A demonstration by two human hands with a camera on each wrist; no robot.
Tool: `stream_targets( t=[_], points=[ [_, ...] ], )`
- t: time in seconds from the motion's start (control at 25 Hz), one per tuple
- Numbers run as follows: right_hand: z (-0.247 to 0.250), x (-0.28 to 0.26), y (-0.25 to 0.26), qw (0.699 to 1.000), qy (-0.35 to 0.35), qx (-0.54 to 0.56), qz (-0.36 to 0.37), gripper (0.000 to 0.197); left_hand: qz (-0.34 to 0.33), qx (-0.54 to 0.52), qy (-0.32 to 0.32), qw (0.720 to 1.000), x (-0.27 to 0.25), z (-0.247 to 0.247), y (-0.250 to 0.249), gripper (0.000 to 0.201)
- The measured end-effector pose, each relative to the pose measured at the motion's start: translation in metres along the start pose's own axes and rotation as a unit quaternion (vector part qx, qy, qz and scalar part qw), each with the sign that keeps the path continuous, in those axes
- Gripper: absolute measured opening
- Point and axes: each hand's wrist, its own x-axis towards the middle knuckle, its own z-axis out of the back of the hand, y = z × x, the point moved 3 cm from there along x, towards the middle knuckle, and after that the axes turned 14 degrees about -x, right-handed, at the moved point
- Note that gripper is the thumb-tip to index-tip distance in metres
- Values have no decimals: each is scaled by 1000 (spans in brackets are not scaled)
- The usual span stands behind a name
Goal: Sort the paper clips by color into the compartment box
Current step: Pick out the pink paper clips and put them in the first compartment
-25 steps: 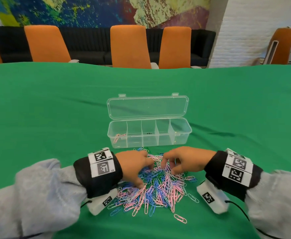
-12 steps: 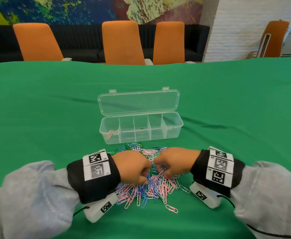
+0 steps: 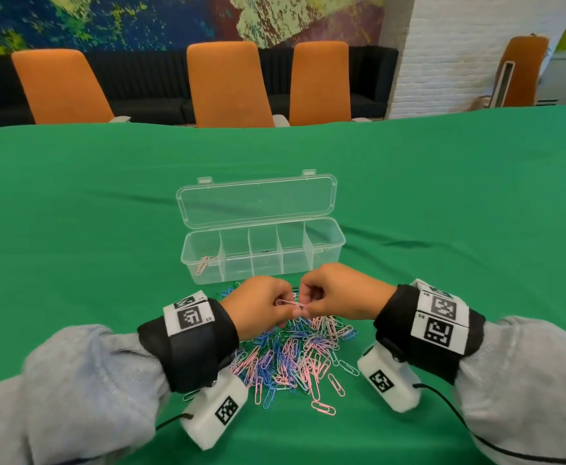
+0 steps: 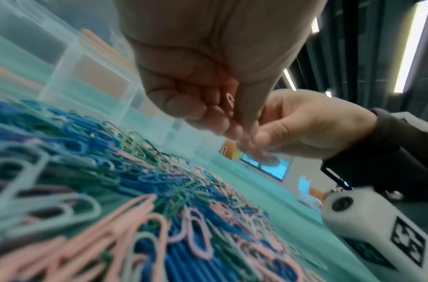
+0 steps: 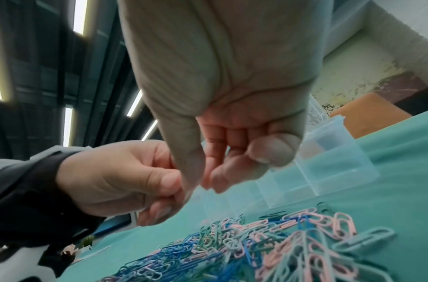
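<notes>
A pile of pink, blue, green and pale paper clips (image 3: 295,357) lies on the green cloth in front of the clear compartment box (image 3: 328,250). Just above the pile's far edge my two hands meet. My left hand (image 3: 282,305) pinches one end of a pink paper clip (image 3: 286,302), and my right hand (image 3: 305,306) pinches the other end with curled fingers. In the left wrist view a clip (image 4: 230,99) shows inside my curled left hand (image 4: 234,126). A few pink clips (image 3: 203,263) lie in the box's leftmost compartment. The other compartments look empty.
The box lid (image 3: 258,201) lies open, tilted back behind the compartments. Loose clips (image 3: 323,407) are scattered on the near side of the pile. Orange chairs (image 3: 228,85) stand beyond the table's far edge. Green cloth (image 3: 73,229) spreads wide on both sides.
Both hands have lifted off the pile and come together. They now hold a single pink clip between them, nearer the box.
</notes>
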Motion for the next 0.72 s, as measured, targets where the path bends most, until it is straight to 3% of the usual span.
stream_targets(
  t=[0.08,0.2,0.28,0.4,0.48,0.6,0.72],
  points=[
    [-7,-2,-3,1000,10,13,-16,13,1,-47,-41,998,-9,10,9,19],
    [-22,0,10,994,87,-28,59,12,3,-240,-85,967,-27,27,23,15],
    [-31,6,21,984,119,-94,98,13,-1,-414,-89,906,-39,34,30,12],
    [-36,13,24,976,125,-145,103,9,9,-597,-54,801,-49,32,43,47],
    [-35,13,21,974,135,-154,97,14,40,-649,-27,759,-51,23,50,56],
    [-28,9,11,979,131,-137,74,19,76,-656,9,751,-48,11,52,52],
    [-23,5,1,988,124,-83,30,27,118,-614,38,779,-41,1,45,24]
  ],
)
